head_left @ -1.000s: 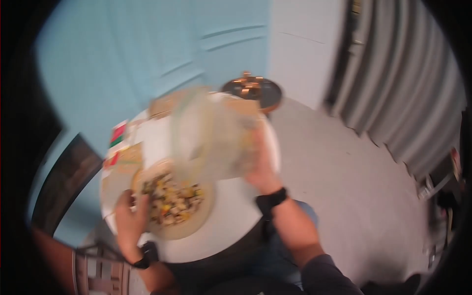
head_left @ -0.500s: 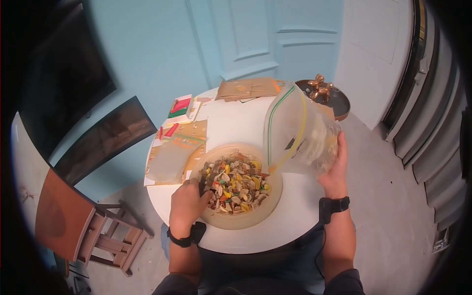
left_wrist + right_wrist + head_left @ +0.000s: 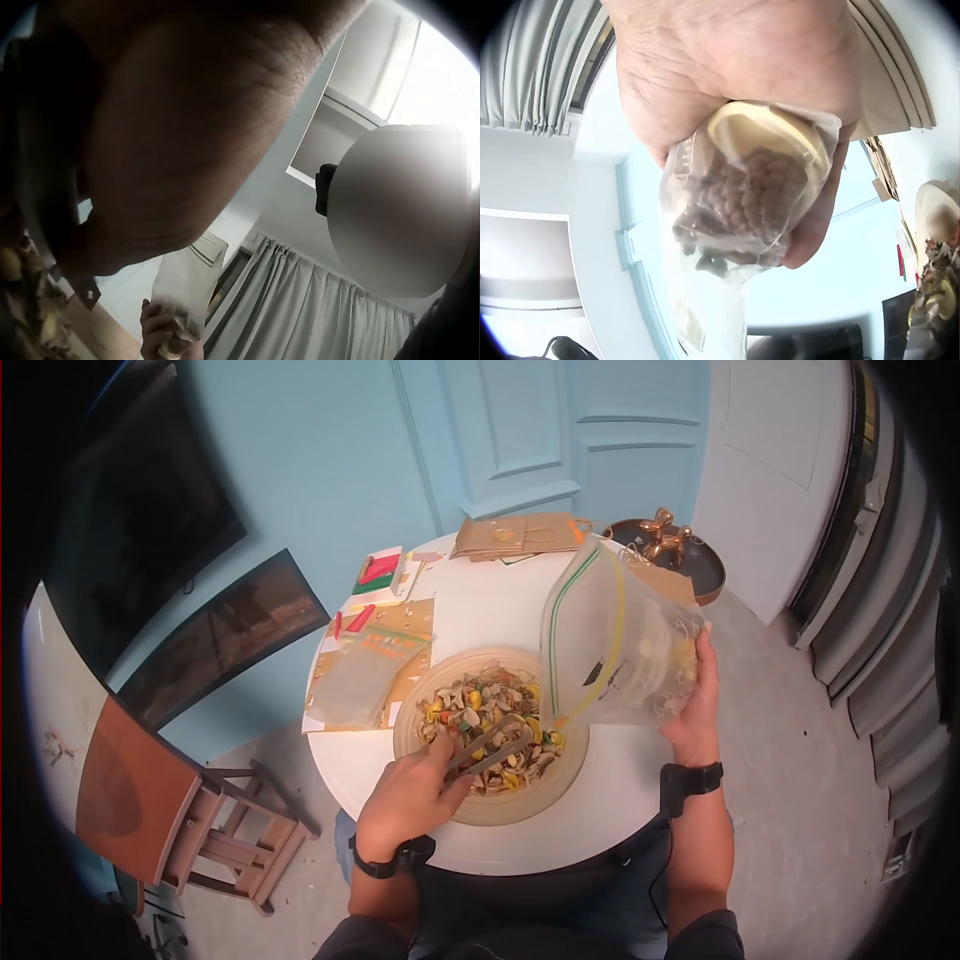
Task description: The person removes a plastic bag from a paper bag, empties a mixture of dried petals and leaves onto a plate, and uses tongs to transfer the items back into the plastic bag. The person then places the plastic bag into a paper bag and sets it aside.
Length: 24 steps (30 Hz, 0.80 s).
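Step in hand: apparently picking with tongs (image 3: 486,740) among dried pieces (image 3: 465,715) in the bowl (image 3: 500,813).
Left hand (image 3: 405,805): grips tongs, arms narrowly apart; a pinched piece cannot be confirmed.
Right hand (image 3: 697,710): holds zip bag (image 3: 600,650), mouth toward bowl.
Next move: calls for light pressure, steady bag.
Right wrist view only: brown knobbly mass (image 3: 754,191) clearly resolved inside bag.

room lay over the round white tabletop (image 3: 485,600) beyond the wide beige bowl (image 3: 500,815), a clear plastic zip bag (image 3: 590,650) blocked its far right
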Available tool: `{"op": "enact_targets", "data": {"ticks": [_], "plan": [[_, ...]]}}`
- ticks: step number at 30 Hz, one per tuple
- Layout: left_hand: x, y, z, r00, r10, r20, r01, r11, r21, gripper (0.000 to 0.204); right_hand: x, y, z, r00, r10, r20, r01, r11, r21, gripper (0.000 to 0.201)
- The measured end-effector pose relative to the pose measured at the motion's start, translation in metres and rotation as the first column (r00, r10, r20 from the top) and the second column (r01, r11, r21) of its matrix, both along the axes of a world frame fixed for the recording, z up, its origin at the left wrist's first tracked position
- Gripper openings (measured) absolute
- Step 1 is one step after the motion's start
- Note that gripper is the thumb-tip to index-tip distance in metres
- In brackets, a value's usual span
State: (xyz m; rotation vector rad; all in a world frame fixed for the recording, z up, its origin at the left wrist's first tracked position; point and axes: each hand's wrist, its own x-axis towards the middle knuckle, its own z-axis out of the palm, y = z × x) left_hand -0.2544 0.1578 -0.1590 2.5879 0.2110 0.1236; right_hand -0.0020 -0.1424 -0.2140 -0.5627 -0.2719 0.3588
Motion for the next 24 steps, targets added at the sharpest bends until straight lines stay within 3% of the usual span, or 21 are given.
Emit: {"op": "enact_targets", "data": {"ticks": [7, 13, 19, 22, 24], "plan": [[0.007, 0.016, -0.016, 0.985, 0.167, 0.047, -0.173, 0.970, 0.170, 0.041, 0.001, -0.007, -0.004, 1.000, 0.004, 0.003, -0.004, 1.000, 0.012, 0.056], [0.008, 0.000, 0.000, 0.988, 0.129, -0.082, -0.117, 0.983, 0.142, 0.042, 0.002, -0.012, -0.005, 1.000, 0.022, -0.011, -0.022, 1.000, 0.012, 0.057], [0.010, 0.001, -0.004, 0.992, 0.118, -0.050, -0.111, 0.985, 0.130, 0.040, 0.001, -0.013, -0.007, 1.000, 0.004, -0.008, -0.004, 1.000, -0.004, 0.056], [0.009, 0.012, -0.017, 0.990, 0.101, 0.094, -0.121, 0.962, 0.243, 0.036, 0.003, -0.013, -0.009, 1.000, 0.000, 0.005, 0.000, 0.999, -0.034, 0.055], [0.008, 0.011, -0.014, 0.994, 0.100, 0.047, -0.108, 0.968, 0.227, 0.037, 0.002, -0.012, -0.009, 1.000, -0.005, -0.007, 0.004, 0.999, -0.045, 0.054]]}}
